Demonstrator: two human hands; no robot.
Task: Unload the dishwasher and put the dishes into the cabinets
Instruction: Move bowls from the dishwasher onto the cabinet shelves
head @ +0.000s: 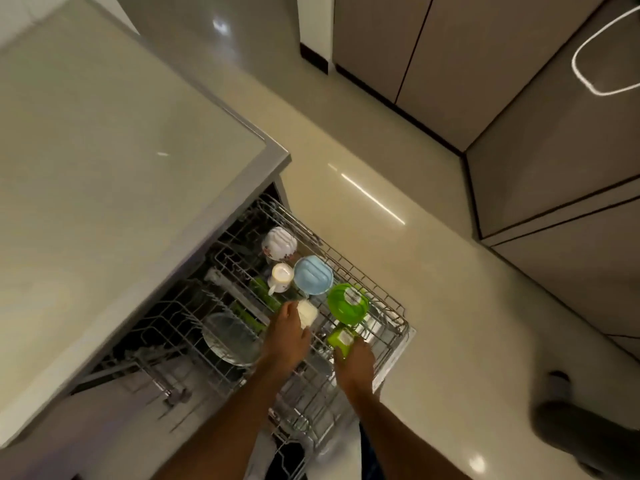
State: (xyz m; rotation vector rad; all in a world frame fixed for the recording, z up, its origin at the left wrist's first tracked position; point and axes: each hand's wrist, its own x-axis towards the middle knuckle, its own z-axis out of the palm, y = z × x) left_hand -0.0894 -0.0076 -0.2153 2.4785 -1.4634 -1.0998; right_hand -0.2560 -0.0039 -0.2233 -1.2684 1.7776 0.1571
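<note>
Over the pulled-out upper rack (388, 299), the left hand (287, 336) grips a white cup (308, 311) and the right hand (355, 363) a green cup (341, 339), both upturned to drain, likely for lifting out.

There is a single view, from a wide-angle camera worn on the person's head. It looks steeply down — almost straight down — onto the pulled-out dishwasher rack (346, 341) from standing height, with the counter top (104, 168) to the rack's left and floor (398, 271) beyond it. Both forearms enter from the bottom edge — the lens bends straight lines near the frame's borders.
</note>
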